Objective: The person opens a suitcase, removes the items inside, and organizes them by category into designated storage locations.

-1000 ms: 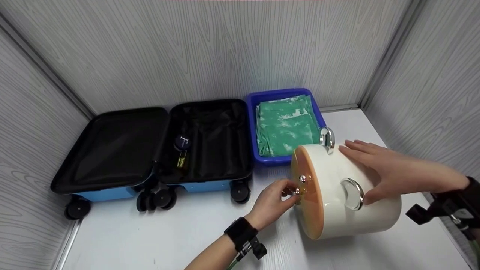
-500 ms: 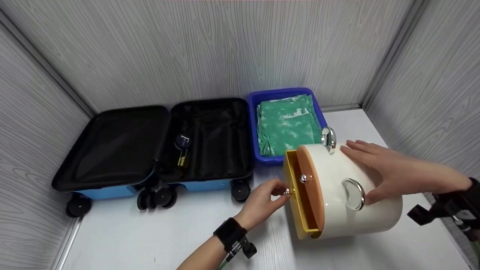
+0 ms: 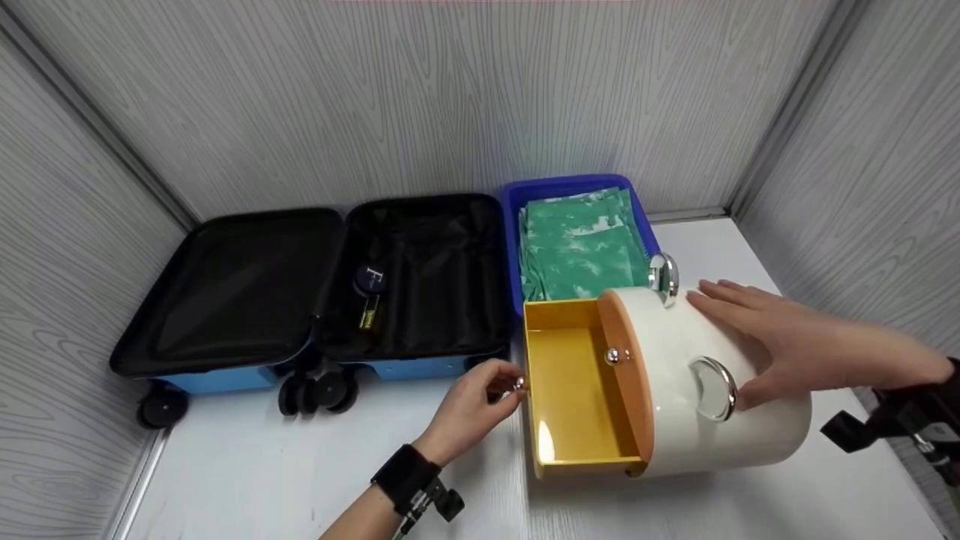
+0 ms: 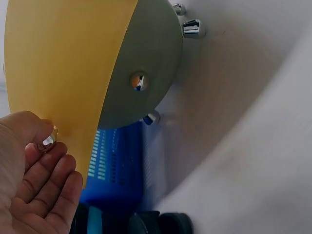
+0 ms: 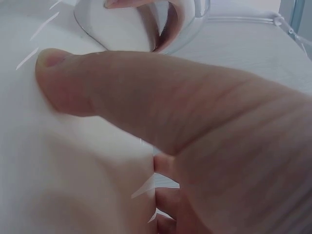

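yellow drawer (image 3: 577, 397), standing well out from the orange front (image 3: 635, 382) of a white box (image 3: 671, 386), which sits near the right edge of the worktop (image 3: 315, 480). the thumb and a finger of my left hand (image 3: 469, 409) pinch the drawer's silver knob (image 3: 519, 383); the other fingers lie loosely bent beside it. my right hand (image 3: 784, 349) rests on the box, fingers apart, next to a chrome handle (image 3: 729, 390).

the drawer's walls look thin, smooth and stiff, so i'd judge it light and apt to slide freely, but slippery under flat fingertips. the knob is small and polished: a snug pinch suits it. for the drawer's full weight i'd rather have both side walls, the one toward the blue basket (image 3: 567, 181) at the worktop's far edge and the one toward the near edge. the box is rounded and glossy, likely heavier, and easier held by its handle than by its curve.
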Demonstrator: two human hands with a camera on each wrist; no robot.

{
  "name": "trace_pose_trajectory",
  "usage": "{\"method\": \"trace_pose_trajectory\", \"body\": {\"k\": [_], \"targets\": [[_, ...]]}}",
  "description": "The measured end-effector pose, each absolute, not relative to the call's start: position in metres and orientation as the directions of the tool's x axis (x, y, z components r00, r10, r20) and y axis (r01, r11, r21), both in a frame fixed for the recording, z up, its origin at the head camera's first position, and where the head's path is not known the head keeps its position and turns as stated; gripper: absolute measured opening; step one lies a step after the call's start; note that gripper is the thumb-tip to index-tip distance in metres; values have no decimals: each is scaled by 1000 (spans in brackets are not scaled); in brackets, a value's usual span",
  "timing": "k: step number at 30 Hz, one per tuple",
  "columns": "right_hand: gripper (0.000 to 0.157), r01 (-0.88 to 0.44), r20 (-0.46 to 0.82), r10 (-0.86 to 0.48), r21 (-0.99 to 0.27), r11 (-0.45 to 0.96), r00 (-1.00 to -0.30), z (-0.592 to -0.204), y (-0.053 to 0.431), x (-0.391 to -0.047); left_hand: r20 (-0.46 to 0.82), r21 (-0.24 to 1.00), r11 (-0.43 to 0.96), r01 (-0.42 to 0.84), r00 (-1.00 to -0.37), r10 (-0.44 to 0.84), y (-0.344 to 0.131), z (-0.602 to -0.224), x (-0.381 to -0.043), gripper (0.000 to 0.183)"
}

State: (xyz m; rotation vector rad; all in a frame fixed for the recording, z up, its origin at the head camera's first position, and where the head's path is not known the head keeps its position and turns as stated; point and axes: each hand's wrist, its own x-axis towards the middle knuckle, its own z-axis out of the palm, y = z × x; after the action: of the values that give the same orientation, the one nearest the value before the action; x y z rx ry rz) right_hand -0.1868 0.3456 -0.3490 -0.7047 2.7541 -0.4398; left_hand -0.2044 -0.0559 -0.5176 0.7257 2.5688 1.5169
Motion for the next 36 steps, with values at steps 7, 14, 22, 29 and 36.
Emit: {"method": "trace_pose_trajectory", "body": {"k": [7, 14, 22, 29, 36], "targets": [[126, -407, -208, -486, -329, 852, -849, -348, 344, -188, 147, 865, 379, 330, -887, 438, -64, -518, -204, 25], [126, -419, -193, -498, -340, 842, -845, -349, 345, -188, 109, 838, 435, 328, -884, 455, -88, -511, -212, 42], [124, -430, -165, -509, -356, 830, -845, -352, 347, -189, 153, 755, 594, 277, -956, 252, -132, -493, -248, 34], [126, -405, -210, -488, -340, 849, -847, -350, 346, -188, 127, 701, 690, 181, -983, 129, -170, -480, -286, 34], [125, -422, -188, -501, -341, 840, -845, -351, 347, -189, 119, 669, 732, 130, -991, 67, -194, -476, -309, 34]]}}
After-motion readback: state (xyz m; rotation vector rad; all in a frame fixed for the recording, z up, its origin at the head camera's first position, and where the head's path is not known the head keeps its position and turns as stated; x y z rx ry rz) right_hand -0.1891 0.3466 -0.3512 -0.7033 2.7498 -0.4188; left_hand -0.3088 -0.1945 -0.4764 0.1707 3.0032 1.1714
